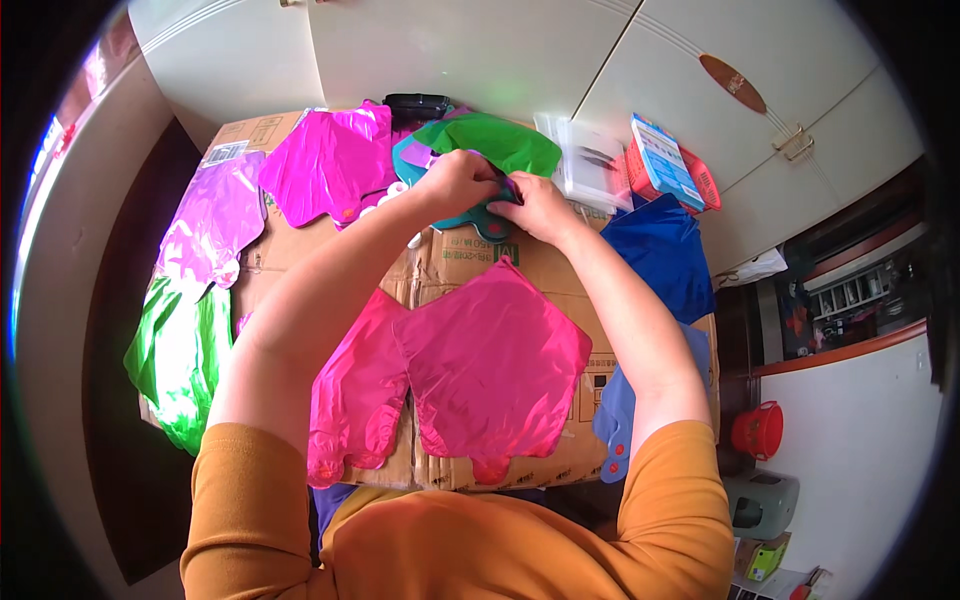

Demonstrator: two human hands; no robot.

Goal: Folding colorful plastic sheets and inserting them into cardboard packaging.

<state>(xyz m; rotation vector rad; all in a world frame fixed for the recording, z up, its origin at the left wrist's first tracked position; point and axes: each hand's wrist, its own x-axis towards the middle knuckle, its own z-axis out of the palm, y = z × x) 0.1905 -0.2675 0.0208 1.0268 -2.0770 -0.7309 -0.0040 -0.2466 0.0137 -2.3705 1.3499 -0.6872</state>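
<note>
Gripping the edge of a green balloon (490,142) at twelve o'clock on the cardboard (455,262), the left hand (455,183) and right hand (540,205) pinched it between them. A pink balloon (490,365) lay at six o'clock, a blue balloon (662,255) at three o'clock.
</note>
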